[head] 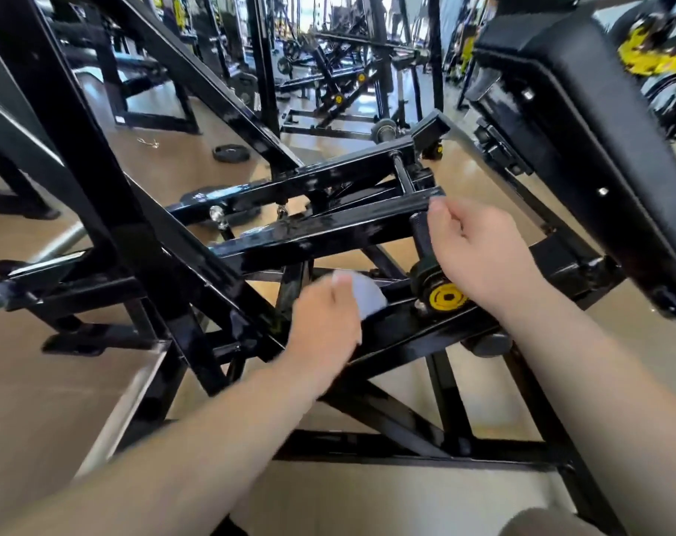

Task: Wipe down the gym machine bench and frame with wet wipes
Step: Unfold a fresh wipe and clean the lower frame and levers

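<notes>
The gym machine's black steel frame (pixel 320 230) crosses the middle of the view, with a black padded bench (pixel 584 121) tilted at the upper right. My left hand (pixel 324 323) holds a pale wet wipe (pixel 365 294) against a lower frame bar beside a yellow-capped pivot (pixel 446 297). My right hand (pixel 479 253) hovers with loosely curled fingers over a black knurled handle (pixel 421 234), near the end of the upper bar. It holds nothing that I can see. The picture is blurred by motion.
The machine stands on a tan wooden floor (pixel 50 388). A black weight plate (pixel 231 152) lies on the floor further back. More black machines and racks (pixel 340 71) fill the far end of the gym. A chrome bar (pixel 57 243) sticks out at the left.
</notes>
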`<state>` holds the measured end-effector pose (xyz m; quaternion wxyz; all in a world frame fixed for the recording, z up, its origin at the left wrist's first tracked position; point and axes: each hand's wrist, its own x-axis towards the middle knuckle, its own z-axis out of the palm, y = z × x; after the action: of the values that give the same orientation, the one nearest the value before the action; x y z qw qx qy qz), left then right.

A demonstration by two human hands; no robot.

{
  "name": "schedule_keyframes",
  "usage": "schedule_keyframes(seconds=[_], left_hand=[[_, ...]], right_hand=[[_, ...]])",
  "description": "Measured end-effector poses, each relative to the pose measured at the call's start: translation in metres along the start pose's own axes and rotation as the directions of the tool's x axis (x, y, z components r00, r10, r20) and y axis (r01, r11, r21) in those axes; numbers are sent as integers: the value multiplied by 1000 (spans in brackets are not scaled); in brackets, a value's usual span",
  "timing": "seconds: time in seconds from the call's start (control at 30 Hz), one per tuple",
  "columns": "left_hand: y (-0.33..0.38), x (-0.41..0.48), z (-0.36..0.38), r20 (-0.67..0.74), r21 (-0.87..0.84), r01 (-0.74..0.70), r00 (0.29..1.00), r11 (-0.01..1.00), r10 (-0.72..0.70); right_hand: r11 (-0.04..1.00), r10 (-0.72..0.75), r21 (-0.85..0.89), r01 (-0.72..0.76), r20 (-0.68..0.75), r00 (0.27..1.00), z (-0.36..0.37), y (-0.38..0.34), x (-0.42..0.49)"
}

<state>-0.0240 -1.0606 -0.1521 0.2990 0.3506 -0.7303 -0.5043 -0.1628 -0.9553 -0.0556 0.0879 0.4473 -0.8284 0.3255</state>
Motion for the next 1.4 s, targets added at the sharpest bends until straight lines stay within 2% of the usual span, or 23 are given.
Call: schedule_keyframes(seconds=[0.03,0.07,0.13,0.2,0.23,0.33,0.43,0.5,0.57,0.63,0.7,0.73,0.8,0.87,0.93,1.0,1.03,1.1,1.17,1.23,1.3,1.37,1.4], left_hand=[[15,23,-6,-93,-94,-24,996,995,15],[31,44,-10,-182,-91,-133,977,987,115],[57,76,-8,-257,122,-346,894,930,366],[70,100,5,-164,302,-490,819,818,550],[70,109,13,-42,361,-545,801,757,597],[50,122,40,359,539,-621,781,569,511],[44,127,38,422,519,-610,792,599,441],[40,128,27,428,483,-595,800,642,419],[27,131,10,335,557,-460,886,692,320],[7,134,-11,124,708,-209,977,674,173],[-7,142,-26,-63,767,27,997,641,33],[-10,144,-25,-107,770,64,994,635,29],[-4,134,-9,-49,740,-80,984,668,172],[5,111,18,151,647,-404,899,647,411],[11,100,19,300,544,-546,836,638,460],[-3,115,-1,289,532,-517,856,671,430],[-14,126,-13,220,579,-426,903,695,370],[-31,138,-33,-36,667,-131,977,733,208],[-34,131,-30,-207,678,11,962,735,177],[-24,111,-4,-145,642,-171,930,748,337],[-17,92,14,27,586,-406,875,701,484],[-19,93,3,119,553,-492,846,672,520],[-25,99,-5,105,548,-478,854,686,510]], right_hand=[[1000,24,6,-24,38,999,1,2,14],[999,51,2,-51,74,996,2,3,27],[994,111,0,-111,117,987,5,9,46],[980,188,39,-196,159,969,9,17,53],[965,237,66,-252,179,955,11,21,54],[945,296,71,-318,220,929,20,34,61],[959,264,28,-281,261,928,28,39,71],[980,187,-115,-161,272,944,33,43,79],[935,114,-353,4,312,943,37,39,87],[860,30,-486,159,358,933,39,33,94],[833,-3,-510,217,387,922,42,30,96],[847,-9,-487,212,387,922,42,30,95],[895,-14,-408,181,379,925,42,29,93],[929,-50,-325,174,354,934,41,29,93],[950,-43,-277,145,345,938,41,27,92],[969,-19,-225,101,336,942,42,28,93],[977,-4,-202,75,330,944,42,30,94],[981,21,-188,44,327,945,43,32,94],[981,40,-193,25,328,944,43,32,94],[979,42,-204,26,320,947,44,33,94],[972,21,-228,49,298,954,46,34,95],[963,-3,-255,81,295,955,48,36,95],[961,-8,-262,90,297,955,49,36,96]])
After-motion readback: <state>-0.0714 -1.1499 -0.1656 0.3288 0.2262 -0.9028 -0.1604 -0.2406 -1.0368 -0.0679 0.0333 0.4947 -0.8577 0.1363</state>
